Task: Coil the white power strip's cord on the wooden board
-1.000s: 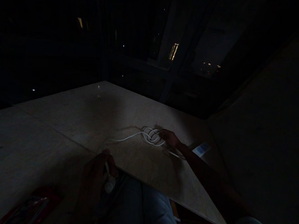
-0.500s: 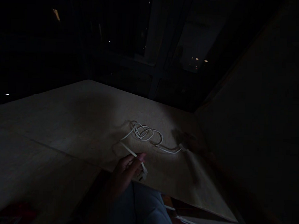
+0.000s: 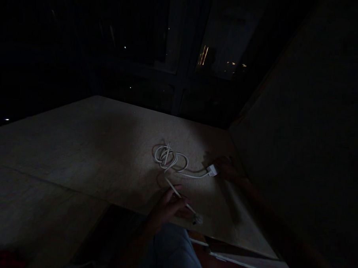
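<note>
A white cable (image 3: pixel 167 154) lies in loose loops on the pale board surface. My left hand (image 3: pixel 172 205) pinches one stretch of it near the front edge, fingers closed. Past those fingers the cable runs on to a light end piece (image 3: pixel 199 219), perhaps a plug, too dim to make out. The other end enters a small white block (image 3: pixel 213 170), like a socket or adapter. Around its right side closes my right hand (image 3: pixel 228 170), mostly in shadow, with the block just off or touching the board.
The pale board (image 3: pixel 114 131) has a seam on its left half. A dark upright panel (image 3: pixel 300 135) borders it on the right. Behind are dark window panes with small lights. My knee in blue cloth (image 3: pixel 175 248) shows below the front edge.
My left hand has moved right, carrying the cable's end piece with it, and the loops have drawn together. The white block now shows more clearly at my right hand. The view has shifted slightly.
</note>
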A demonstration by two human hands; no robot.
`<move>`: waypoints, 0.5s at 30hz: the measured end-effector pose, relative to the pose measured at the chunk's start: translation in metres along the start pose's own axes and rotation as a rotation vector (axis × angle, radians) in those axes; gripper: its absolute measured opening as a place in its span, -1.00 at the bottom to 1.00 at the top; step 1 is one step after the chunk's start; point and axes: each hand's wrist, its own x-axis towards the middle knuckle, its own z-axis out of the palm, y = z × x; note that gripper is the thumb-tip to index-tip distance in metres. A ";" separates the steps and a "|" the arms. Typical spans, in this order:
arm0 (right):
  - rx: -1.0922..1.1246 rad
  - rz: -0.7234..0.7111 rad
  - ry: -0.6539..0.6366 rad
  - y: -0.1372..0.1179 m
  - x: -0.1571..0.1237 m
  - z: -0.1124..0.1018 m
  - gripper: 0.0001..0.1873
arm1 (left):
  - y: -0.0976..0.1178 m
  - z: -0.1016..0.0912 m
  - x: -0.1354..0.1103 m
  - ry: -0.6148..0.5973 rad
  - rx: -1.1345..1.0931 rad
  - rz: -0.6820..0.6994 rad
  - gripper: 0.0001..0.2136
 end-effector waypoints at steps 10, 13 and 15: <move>0.656 0.076 -0.133 -0.007 -0.024 -0.046 -0.39 | -0.019 0.018 0.051 0.051 -0.172 -0.113 -0.63; 0.953 0.123 -0.144 -0.029 -0.044 -0.072 -0.33 | -0.026 0.025 0.068 0.070 -0.359 -0.080 -0.77; 1.069 0.193 -0.148 -0.047 -0.059 -0.090 -0.35 | -0.028 0.032 0.077 0.063 -0.512 -0.041 -0.85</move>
